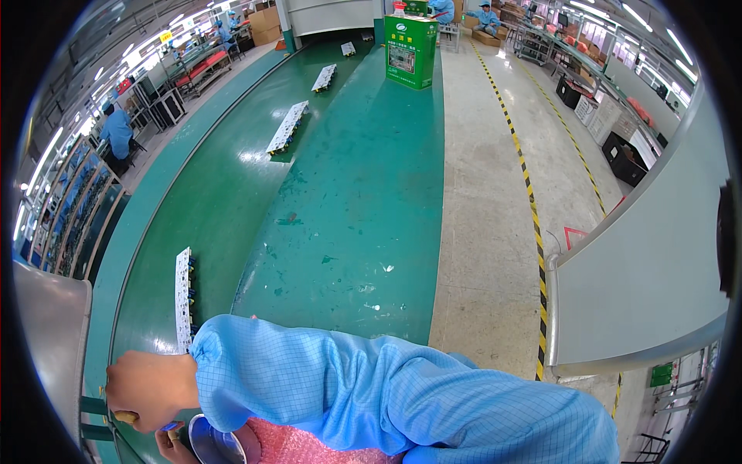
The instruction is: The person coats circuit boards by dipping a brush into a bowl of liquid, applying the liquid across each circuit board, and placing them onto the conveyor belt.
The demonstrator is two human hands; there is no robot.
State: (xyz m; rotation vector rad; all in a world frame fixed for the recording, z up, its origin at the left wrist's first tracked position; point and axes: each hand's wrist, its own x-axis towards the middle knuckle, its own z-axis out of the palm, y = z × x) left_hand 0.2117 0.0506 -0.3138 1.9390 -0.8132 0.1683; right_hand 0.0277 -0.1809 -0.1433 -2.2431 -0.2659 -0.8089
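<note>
My right arm, in a blue gridded sleeve, reaches across the lower part of the view to the left. My right hand (147,388) is closed in a fist over the green conveyor belt (209,201); a tan, wood-like end shows under its fingers, and the rest of that thing is hidden. Below it, only the bent fingers of my left hand (175,446) show, near a small blue piece and beside a round metal pot (214,442). What these fingers hold is hidden. A long white circuit board (184,298) with parts along one edge lies on the belt just beyond my right hand.
More white boards (288,127) lie farther up the belt. A green tin can (411,50) stands on the teal bench (348,209). Pink bubble wrap (317,445) lies under my arm. Grey metal panels (641,294) flank both sides. Co-workers in blue sit far off.
</note>
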